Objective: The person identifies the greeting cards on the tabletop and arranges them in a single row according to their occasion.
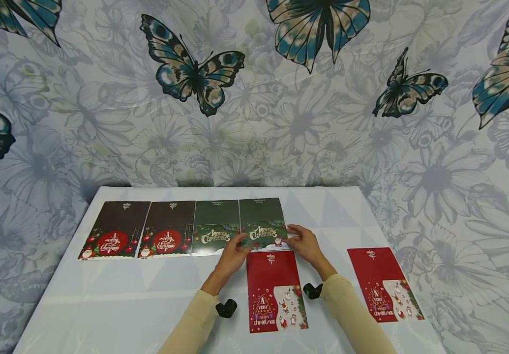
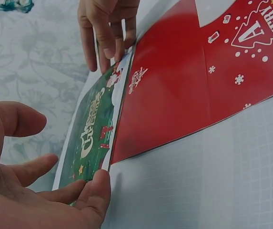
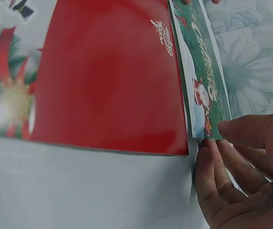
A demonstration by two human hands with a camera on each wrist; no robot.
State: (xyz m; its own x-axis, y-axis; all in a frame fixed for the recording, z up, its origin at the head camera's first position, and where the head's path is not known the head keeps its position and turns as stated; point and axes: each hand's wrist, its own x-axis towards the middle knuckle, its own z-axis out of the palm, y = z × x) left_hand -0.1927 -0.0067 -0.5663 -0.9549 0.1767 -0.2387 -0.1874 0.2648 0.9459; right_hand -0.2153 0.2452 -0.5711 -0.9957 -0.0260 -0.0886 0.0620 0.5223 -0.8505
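While the L hand (image 1: pixel 235 253) pinches the near-L corner of the end green card (image 1: pixel 262 215), the R hand (image 1: pixel 306 245) pinches the near-R one, thumb on top; L hand's spare fingers are spread. That card sits at the R end of the row, right beside the other green card (image 1: pixel 216 216), w/ two dark cards (image 1: pixel 123 216) further L. Step in hand looks like squaring it to the row; next move prob. calls for a gentle release w/o nudging it. Tight at its near edge: the near red card (image 1: pixel 272 275) lies just in front. Open room on the desk (image 1: pixel 104 305) R of the row & btwn the reds; the far-R red card (image 1: pixel 369 268) is close to the R desk edge, so less slack there
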